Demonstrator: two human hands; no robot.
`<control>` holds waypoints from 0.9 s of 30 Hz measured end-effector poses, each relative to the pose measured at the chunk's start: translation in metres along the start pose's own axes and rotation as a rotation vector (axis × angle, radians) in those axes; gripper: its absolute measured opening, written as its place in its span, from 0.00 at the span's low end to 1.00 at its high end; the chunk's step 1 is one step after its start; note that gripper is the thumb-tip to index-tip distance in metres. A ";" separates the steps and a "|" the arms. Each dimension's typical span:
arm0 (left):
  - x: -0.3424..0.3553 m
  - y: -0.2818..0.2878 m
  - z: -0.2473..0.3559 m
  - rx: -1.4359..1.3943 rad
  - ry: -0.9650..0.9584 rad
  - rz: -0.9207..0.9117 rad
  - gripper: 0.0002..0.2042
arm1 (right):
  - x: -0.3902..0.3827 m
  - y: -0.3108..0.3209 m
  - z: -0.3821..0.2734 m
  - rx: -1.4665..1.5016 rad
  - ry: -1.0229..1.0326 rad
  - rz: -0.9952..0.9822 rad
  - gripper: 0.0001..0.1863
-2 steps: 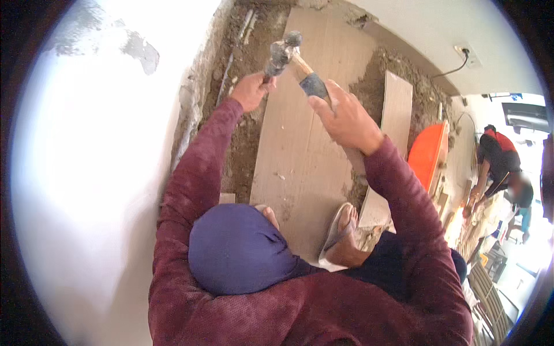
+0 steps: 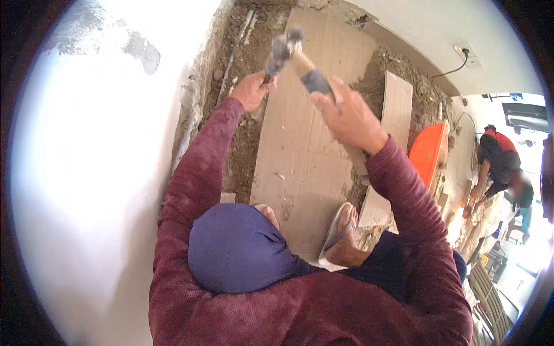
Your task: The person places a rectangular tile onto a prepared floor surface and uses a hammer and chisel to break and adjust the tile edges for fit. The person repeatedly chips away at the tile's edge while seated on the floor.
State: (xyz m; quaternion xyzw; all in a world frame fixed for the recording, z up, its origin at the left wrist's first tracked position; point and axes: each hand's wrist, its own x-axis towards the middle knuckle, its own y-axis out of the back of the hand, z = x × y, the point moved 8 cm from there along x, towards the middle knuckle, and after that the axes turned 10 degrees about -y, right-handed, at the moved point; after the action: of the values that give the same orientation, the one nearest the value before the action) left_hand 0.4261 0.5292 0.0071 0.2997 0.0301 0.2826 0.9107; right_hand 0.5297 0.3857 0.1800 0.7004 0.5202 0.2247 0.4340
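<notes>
My right hand [image 2: 355,118] is wrapped round the handle of a hammer [image 2: 306,65], pale wood with a dark grip. Its head, smeared by motion, is up against a dark grey tool [image 2: 278,56] whose kind I cannot make out. That tool's narrow lower end is closed in the fingers of my left hand [image 2: 253,91]. Both hands are above a long, pale, wood-look floor plank or tile [image 2: 300,138]. The exact contact between the hammer head and the grey tool is blurred.
A white wall [image 2: 92,173] rises at my left, with broken rubble [image 2: 236,138] along its foot. A narrow offcut [image 2: 397,104] and an orange curved piece [image 2: 428,153] lie to the right. A plugged-in cord [image 2: 465,53] hangs from the far wall. Another person [image 2: 499,155] bends over at right.
My right hand has shifted slightly to the right with the hammer, whose head is more blurred now. My left hand stays about where it was.
</notes>
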 end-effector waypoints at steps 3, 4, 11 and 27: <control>-0.003 0.001 -0.011 -0.135 0.016 0.057 0.12 | -0.008 0.033 -0.016 0.092 0.169 0.086 0.20; -0.004 -0.002 -0.015 -0.156 -0.010 0.053 0.12 | -0.010 0.047 -0.021 0.129 0.262 0.123 0.20; 0.010 -0.002 0.001 -0.161 -0.104 0.029 0.11 | -0.011 0.136 -0.009 0.624 0.599 0.307 0.22; 0.006 -0.005 -0.008 -0.127 -0.057 0.063 0.12 | -0.016 0.112 -0.037 0.264 0.566 0.249 0.20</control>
State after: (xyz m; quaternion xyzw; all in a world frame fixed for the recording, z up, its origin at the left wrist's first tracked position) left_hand 0.4323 0.5331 -0.0016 0.2500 -0.0232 0.3038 0.9191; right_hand 0.5556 0.3756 0.2956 0.7186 0.5550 0.3924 0.1469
